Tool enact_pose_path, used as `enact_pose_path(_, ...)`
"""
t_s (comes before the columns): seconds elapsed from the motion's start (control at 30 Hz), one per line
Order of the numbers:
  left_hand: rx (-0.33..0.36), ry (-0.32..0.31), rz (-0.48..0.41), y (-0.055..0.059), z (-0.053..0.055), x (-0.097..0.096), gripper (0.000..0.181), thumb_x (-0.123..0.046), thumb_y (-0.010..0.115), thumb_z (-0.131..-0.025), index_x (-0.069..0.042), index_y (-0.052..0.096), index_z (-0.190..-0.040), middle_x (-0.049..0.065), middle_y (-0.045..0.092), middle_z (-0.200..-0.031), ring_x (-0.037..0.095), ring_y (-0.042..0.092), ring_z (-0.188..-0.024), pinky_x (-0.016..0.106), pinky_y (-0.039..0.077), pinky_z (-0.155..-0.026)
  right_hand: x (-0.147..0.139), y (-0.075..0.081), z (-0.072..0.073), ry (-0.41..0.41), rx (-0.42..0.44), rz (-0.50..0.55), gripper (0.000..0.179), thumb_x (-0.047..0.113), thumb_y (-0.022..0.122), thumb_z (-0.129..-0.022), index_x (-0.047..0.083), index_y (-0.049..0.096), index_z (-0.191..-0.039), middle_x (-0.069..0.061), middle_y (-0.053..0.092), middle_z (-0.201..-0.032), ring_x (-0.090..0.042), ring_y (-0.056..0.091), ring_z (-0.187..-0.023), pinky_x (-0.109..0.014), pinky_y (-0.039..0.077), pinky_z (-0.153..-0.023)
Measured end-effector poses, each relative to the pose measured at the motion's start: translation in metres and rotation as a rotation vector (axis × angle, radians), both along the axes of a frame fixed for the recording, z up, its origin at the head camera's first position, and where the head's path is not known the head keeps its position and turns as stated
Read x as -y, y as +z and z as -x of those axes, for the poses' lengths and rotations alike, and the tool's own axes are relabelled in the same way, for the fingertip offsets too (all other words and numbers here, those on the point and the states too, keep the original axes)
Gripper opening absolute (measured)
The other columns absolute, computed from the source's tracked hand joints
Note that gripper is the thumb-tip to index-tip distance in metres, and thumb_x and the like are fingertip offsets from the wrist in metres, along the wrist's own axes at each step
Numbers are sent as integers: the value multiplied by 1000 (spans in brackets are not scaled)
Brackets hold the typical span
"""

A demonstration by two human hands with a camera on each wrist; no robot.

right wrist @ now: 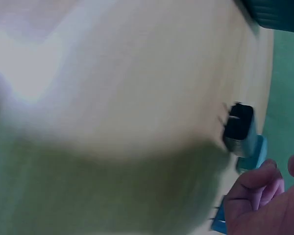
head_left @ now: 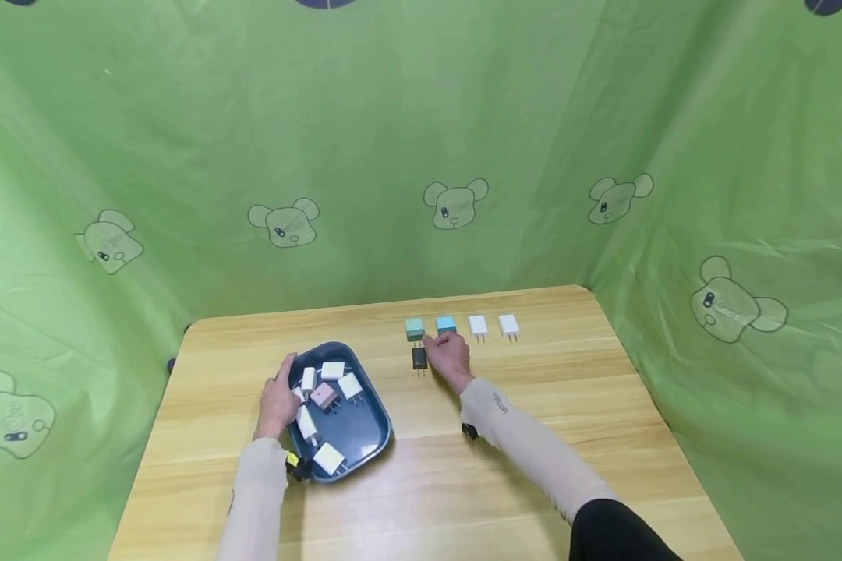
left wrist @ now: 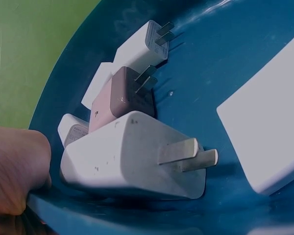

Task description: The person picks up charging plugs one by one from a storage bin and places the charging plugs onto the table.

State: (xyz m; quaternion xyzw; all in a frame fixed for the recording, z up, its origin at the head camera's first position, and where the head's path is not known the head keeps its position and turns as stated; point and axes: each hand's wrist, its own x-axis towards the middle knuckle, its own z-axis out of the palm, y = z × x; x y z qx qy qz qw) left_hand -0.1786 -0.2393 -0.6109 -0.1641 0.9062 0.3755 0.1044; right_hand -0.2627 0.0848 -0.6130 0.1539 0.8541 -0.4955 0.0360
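Black charger point(head_left: 419, 358) right of blue tray point(head_left: 359, 427)

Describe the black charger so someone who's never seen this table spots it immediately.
On the wooden table, look right of the blue tray. Beside the person's right hand, just nearer the viewer than the green charger, is the black charger. Among green, blue and white ones, it alone is black.

Right wrist view: blurred tabletop point(right wrist: 137, 73), white glare, shadow
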Motion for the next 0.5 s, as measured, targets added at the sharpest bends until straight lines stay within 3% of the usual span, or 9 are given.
enact_pose_path(0.23,-6,2,-13,1,0,0,87,6,48,-91,-31,15,-163,36,37,-148,52,52,-121,68,47,-102,12,22,2,8,-107,54,23,33,71,-93,11,62,-91,-6,68,-85,-19,64,-78,-30,51,-71)
enact_pose_path(0.5,-7,6,-22,0,-1,0,87,6,48,-91,-31,15,-163,36,36,-148,52,52,-122,68,46,-103,48,50,-18,163,-236,94,20,27,74,-91,11,64,-90,-2,65,-81,-11,59,-71,-24,53,-69)
